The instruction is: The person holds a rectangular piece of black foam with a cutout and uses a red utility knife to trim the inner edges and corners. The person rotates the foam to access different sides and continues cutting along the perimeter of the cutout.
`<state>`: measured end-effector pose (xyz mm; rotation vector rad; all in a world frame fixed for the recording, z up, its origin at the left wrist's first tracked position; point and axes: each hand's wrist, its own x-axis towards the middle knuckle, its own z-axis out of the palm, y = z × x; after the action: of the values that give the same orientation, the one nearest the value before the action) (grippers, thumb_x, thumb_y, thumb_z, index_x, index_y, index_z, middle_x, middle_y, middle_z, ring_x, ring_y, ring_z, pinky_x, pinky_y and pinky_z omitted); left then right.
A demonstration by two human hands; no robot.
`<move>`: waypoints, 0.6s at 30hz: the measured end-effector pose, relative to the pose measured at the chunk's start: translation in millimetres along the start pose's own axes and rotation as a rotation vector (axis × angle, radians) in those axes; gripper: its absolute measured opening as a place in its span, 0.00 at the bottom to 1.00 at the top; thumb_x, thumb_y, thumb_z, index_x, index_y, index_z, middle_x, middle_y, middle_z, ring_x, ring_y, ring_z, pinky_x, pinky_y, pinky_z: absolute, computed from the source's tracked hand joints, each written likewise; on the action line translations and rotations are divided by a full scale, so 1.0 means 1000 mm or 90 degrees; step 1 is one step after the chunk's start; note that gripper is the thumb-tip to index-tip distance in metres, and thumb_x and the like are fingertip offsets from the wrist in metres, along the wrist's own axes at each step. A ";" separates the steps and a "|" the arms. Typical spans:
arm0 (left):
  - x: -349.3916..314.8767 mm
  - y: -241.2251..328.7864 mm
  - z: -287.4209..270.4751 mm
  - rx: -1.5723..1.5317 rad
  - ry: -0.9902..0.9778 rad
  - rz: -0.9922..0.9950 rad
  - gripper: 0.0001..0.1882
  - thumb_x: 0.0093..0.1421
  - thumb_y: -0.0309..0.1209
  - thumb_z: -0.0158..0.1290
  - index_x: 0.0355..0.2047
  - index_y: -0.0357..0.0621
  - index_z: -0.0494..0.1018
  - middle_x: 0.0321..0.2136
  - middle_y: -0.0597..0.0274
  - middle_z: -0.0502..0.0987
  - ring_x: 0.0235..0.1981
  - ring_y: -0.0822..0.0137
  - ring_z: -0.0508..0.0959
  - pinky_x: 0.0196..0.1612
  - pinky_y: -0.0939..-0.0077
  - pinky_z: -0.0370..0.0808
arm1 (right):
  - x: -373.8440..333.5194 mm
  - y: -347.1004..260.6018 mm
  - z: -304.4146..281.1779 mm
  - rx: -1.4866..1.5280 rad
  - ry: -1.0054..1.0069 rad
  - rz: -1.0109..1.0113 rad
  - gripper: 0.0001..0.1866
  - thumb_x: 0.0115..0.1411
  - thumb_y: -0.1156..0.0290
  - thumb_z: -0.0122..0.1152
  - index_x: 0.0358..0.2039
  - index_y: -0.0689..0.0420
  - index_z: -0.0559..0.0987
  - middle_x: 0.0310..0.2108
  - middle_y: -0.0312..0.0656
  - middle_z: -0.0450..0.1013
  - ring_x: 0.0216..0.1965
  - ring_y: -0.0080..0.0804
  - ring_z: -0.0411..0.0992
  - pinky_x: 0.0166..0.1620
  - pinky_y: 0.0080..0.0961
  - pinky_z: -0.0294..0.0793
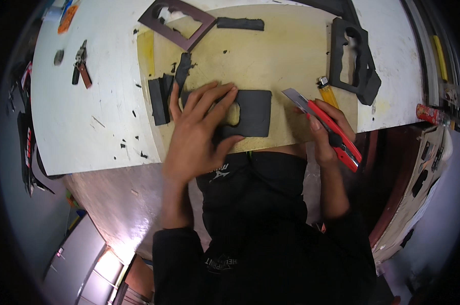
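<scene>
A flat dark grey foam piece [255, 114] with a rounded cutout lies on the yellowish cutting mat [276, 61] near the table's front edge. My left hand [199, 114] spans its left part, thumb at the near edge and index fingertip at the far edge. Some of the cutout is hidden under that hand. To the right, my right hand [325, 147] grips a red utility knife [336, 127]. Its bare blade points up and left, apart from the foam. A yellow lighter [326, 90] lies just beyond the right fingers.
Dark foam strips [160, 100] lie left of my left hand, another strip [240, 24] farther back. A maroon frame [204, 25] and a black frame [336, 56] lie on the mat. Keys [81, 66] and scraps sit on the white table [103, 122]. A red can [429, 113] stands at right.
</scene>
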<state>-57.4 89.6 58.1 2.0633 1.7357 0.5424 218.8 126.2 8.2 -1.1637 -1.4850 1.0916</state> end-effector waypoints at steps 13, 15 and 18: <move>0.005 -0.017 -0.005 -0.066 -0.051 0.041 0.43 0.43 0.32 0.72 0.64 0.50 0.74 0.63 0.62 0.74 0.69 0.54 0.68 0.77 0.37 0.41 | -0.012 0.002 -0.002 -0.008 -0.017 0.006 0.19 0.62 0.73 0.69 0.52 0.68 0.81 0.46 0.55 0.82 0.45 0.36 0.82 0.53 0.30 0.79; 0.004 -0.018 -0.005 -0.064 -0.044 0.041 0.45 0.40 0.32 0.72 0.64 0.52 0.74 0.63 0.61 0.74 0.69 0.52 0.68 0.77 0.36 0.41 | -0.014 0.000 0.000 -0.026 -0.012 0.011 0.19 0.62 0.73 0.69 0.52 0.68 0.81 0.47 0.55 0.82 0.46 0.36 0.82 0.53 0.30 0.79; 0.009 -0.016 -0.007 -0.071 -0.048 0.044 0.46 0.40 0.31 0.70 0.64 0.50 0.74 0.63 0.60 0.74 0.69 0.51 0.68 0.76 0.35 0.40 | -0.015 -0.006 0.001 -0.064 -0.012 0.004 0.18 0.62 0.73 0.69 0.51 0.68 0.81 0.47 0.54 0.82 0.47 0.35 0.81 0.53 0.30 0.78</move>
<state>-72.6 100.9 55.9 2.0446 1.5615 0.5620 218.5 110.0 11.3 -1.2319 -1.5672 1.0444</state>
